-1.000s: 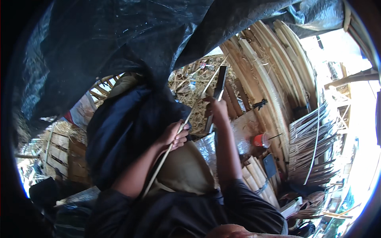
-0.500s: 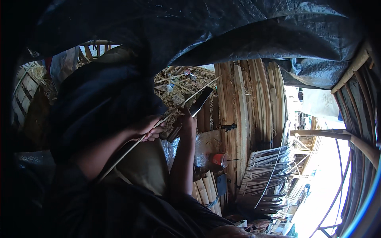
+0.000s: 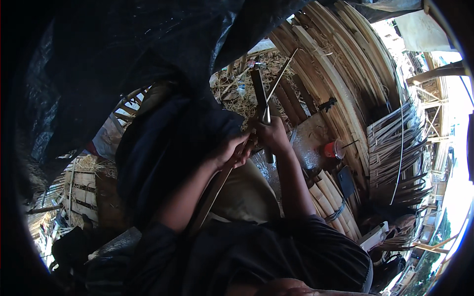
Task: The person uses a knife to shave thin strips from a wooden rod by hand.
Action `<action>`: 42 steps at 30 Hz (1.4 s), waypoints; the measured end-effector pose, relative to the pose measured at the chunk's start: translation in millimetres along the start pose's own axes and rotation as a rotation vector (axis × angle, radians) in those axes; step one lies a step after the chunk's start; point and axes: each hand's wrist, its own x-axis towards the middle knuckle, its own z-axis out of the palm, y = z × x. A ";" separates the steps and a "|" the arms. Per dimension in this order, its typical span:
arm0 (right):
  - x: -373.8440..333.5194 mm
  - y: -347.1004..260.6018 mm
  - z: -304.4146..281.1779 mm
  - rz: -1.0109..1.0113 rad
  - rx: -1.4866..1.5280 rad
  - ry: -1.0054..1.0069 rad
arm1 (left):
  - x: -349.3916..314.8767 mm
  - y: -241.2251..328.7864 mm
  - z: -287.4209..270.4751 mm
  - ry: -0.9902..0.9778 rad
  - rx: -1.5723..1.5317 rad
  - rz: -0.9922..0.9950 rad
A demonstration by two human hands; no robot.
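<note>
A long thin wooden strip [image 3: 211, 198] runs from beside my torso up past both hands, its pale far end rising towards the planks. My left hand [image 3: 234, 151] is closed around it over my lap. Close against it, my right hand [image 3: 272, 134] grips a knife [image 3: 258, 90] with a broad dark blade pointing away from me. A shiny metal collar shows at the blade's base, and the handle's butt sticks out below the fist. The blade and the strip's far part lie close together; whether they touch is hard to tell.
Long planks [image 3: 340, 84] lie to the right, near a heap of thin strips [image 3: 397, 148]. A red cup [image 3: 334, 149] with a straw, a dark phone [image 3: 345, 180] and tied bamboo slats [image 3: 335, 207] are nearer. Shavings [image 3: 234, 91] cover the ground ahead; black tarp [image 3: 123, 44] hangs above.
The view has swung, shifting the scene. My left hand is now right up against my right hand, where a gap showed before. The knife's blade has turned from leaning right to nearly straight ahead.
</note>
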 end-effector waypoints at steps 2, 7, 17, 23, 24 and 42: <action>-20.9 -22.7 0.9 -0.060 -0.191 -0.029 | 5.0 -5.9 -9.0 -0.080 -0.071 -0.018; -30.7 -10.3 -21.8 -0.249 -0.402 0.008 | -7.5 -6.8 16.5 0.023 0.047 -0.030; -22.5 -21.5 -42.0 0.000 0.256 0.202 | -31.5 -4.4 25.0 -0.091 0.299 0.067; -28.0 -21.7 -35.9 -0.013 0.316 0.132 | -28.5 -6.0 6.8 -0.265 0.158 -0.010; -29.9 -19.8 -35.1 -0.019 0.286 0.104 | -26.5 -6.2 8.7 -0.268 0.166 -0.013; -13.2 17.6 -70.4 -0.245 -0.992 0.215 | 2.1 -25.6 12.1 -0.079 0.058 0.056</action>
